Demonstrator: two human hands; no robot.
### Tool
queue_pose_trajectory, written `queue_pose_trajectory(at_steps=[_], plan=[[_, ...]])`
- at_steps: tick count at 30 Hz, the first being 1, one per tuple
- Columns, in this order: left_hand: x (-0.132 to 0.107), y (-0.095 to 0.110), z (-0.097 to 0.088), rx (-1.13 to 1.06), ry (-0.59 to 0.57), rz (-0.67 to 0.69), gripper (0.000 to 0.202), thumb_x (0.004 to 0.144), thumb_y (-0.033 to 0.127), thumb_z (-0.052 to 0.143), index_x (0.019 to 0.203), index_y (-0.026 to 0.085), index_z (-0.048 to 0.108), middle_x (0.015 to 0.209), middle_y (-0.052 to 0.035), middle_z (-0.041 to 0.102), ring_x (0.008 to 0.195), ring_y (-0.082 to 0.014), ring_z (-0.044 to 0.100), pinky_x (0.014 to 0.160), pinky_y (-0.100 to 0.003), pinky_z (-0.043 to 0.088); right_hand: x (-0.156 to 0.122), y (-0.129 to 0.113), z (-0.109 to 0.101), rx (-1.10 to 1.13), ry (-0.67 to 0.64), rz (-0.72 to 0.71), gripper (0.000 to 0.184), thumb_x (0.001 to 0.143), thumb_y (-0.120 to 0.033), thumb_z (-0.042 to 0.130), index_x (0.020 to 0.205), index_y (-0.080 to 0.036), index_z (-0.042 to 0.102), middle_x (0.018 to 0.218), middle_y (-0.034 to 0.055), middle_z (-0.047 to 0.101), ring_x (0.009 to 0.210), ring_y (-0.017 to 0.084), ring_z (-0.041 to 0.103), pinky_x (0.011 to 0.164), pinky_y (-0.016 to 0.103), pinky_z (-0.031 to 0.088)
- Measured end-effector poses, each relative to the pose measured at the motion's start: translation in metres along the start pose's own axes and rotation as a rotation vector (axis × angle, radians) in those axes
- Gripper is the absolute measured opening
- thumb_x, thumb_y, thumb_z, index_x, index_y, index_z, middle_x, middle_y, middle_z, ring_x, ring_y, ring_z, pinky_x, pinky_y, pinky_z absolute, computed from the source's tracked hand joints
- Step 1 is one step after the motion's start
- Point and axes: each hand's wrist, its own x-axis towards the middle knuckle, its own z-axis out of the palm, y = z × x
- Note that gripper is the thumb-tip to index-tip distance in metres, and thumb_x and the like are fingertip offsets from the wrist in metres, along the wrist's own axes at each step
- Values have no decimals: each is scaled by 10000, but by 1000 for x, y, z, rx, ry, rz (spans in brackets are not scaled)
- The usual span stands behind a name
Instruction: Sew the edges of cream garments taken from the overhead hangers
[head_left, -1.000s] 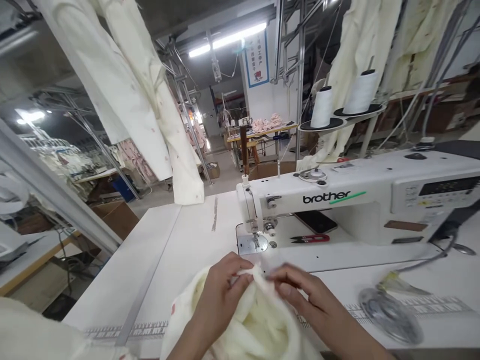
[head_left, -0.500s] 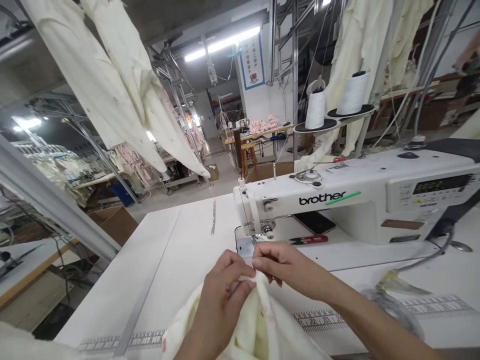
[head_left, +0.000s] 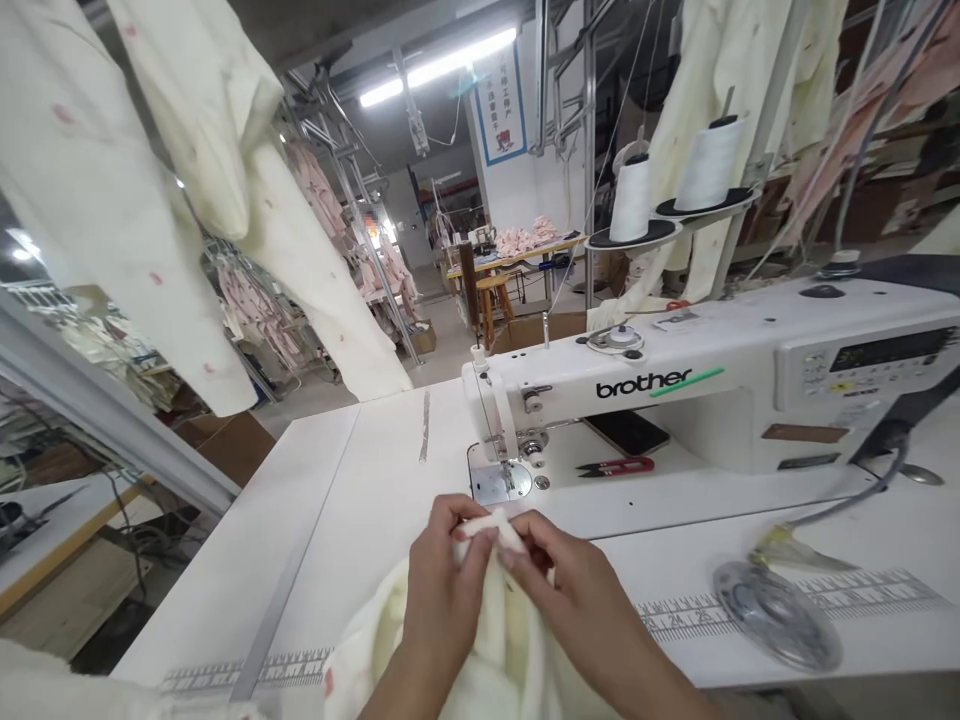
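Observation:
My left hand (head_left: 442,590) and my right hand (head_left: 566,590) pinch the top edge of a cream fabric piece (head_left: 491,645) between them, just in front of the presser foot (head_left: 512,478) of a white Brother sewing machine (head_left: 697,385). Both hands are closed on the cloth, fingertips almost touching. The fabric bunches downward toward the bottom edge of the view and has small pink marks on it.
Red thread snips (head_left: 619,466) and a dark phone (head_left: 628,432) lie under the machine arm. Two white thread cones (head_left: 709,165) stand behind it. A round metal disc (head_left: 776,612) rests on the white table (head_left: 352,500) at right. Cream garments (head_left: 135,210) hang overhead at left.
My right hand has drawn back from the needle area and met my left hand on the fabric edge; both hands shifted slightly toward me. The view rose a little.

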Motion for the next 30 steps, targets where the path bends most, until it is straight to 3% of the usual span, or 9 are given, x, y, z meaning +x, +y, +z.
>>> queue_pose_trajectory(at_steps=[3, 5, 7, 12, 15, 19, 22, 30], plan=[[11, 1, -8, -151, -203, -78, 369, 801, 331, 535, 1149, 225, 476, 875, -7, 520, 802, -130, 507, 723, -229, 395, 9, 7, -9, 239, -160, -46, 217, 906, -337, 389, 879, -187, 543, 789, -3, 525, 777, 157, 498, 660, 232, 368], [18, -1, -12, -169, -358, -92, 307, 814, 370, 520, 1072, 207, 551, 891, -16, 516, 797, -125, 500, 703, -219, 384, 16, 12, -15, 321, -222, -77, 223, 913, -325, 387, 943, -184, 557, 878, 12, 534, 892, 173, 500, 757, 249, 380], [25, -5, -12, -178, -393, -95, 238, 812, 378, 526, 918, 175, 591, 864, -16, 517, 759, -112, 484, 655, -203, 365, 22, 18, -18, 305, -198, -74, 226, 908, -326, 398, 950, -174, 561, 898, 21, 539, 897, 179, 502, 762, 255, 384], [45, -27, 8, -398, -450, -192, 252, 745, 376, 617, 811, 153, 521, 670, 35, 459, 591, -66, 417, 553, -174, 321, 37, 43, -17, 159, 23, -4, 240, 846, -387, 493, 802, -160, 560, 740, -1, 534, 717, 156, 502, 627, 229, 376], [61, -46, 24, -418, -443, -283, 293, 700, 384, 650, 784, 139, 515, 656, 21, 496, 587, -85, 467, 571, -196, 358, 53, 60, -18, -103, 96, 34, 231, 846, -370, 473, 754, -175, 554, 717, -16, 551, 682, 141, 509, 588, 215, 354], [81, -66, 39, 36, -406, -162, 211, 797, 336, 482, 830, 153, 582, 753, -24, 595, 695, -136, 532, 644, -237, 383, 80, 77, -19, -379, 92, 127, 202, 796, -278, 490, 621, -179, 504, 602, -23, 522, 598, 142, 482, 544, 225, 295], [92, -74, 49, 279, -312, -107, 177, 784, 268, 448, 807, 176, 599, 813, -29, 603, 729, -151, 515, 673, -259, 355, 97, 85, -18, -484, 90, 176, 190, 743, -195, 487, 560, -177, 439, 538, -18, 472, 539, 140, 439, 519, 236, 244], [102, -76, 63, 441, -265, -167, 185, 770, 258, 431, 802, 196, 602, 699, -25, 584, 707, -170, 548, 599, -244, 330, 106, 93, -14, -646, 115, 211, 84, 720, -157, 452, 657, -188, 498, 597, 0, 506, 584, 152, 480, 520, 228, 261]])
